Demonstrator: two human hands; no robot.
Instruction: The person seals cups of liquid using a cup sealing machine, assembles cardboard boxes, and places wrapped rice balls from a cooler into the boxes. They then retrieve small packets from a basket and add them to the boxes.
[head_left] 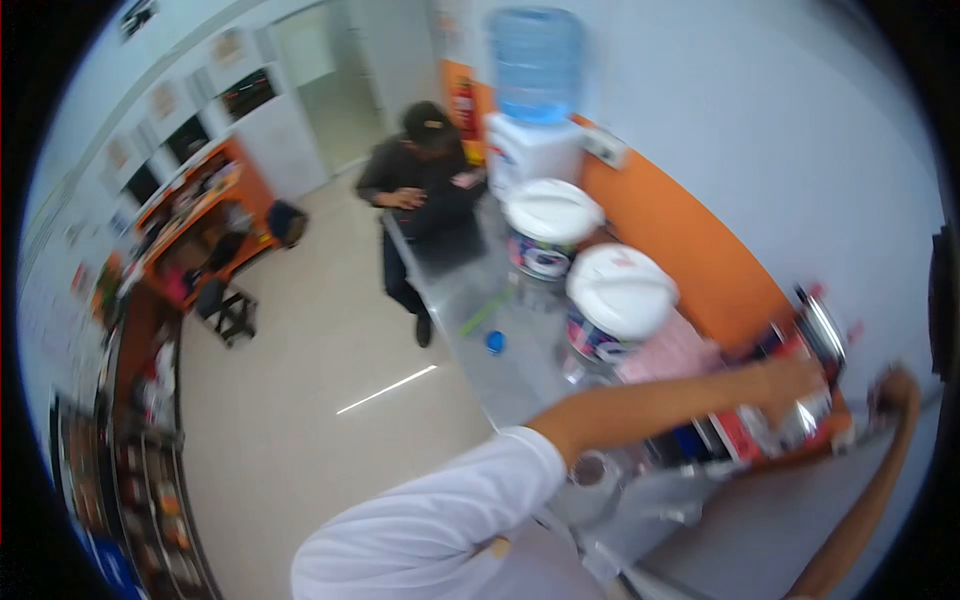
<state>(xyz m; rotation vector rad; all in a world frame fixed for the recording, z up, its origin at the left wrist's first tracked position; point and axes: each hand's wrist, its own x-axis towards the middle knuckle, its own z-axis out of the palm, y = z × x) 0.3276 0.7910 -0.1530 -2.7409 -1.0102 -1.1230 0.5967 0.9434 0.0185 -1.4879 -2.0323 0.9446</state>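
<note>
My left arm, in a white sleeve, stretches across the counter to the right. My left hand [795, 387] is at the cluttered far end, just above a shiny, see-through item [803, 420] that may be plastic wrapping. Motion smears its fingers, so its grip cannot be made out. Farther right, my right hand [895, 388] is raised near the wall with its fingers curled. Whatever it may hold is too blurred to name. Close to my left hand lie a red and white packet [738, 436] and a silvery, rounded object [822, 330]. A pink cloth [672, 350] lies behind my forearm.
Two white-lidded tubs [620, 290] stand on the metal counter [530, 345], beyond them a water dispenser [535, 150]. A blue cap [495, 342] and a green strip [484, 315] lie near its edge. Another person [415, 190] stands at the far end with a dark object.
</note>
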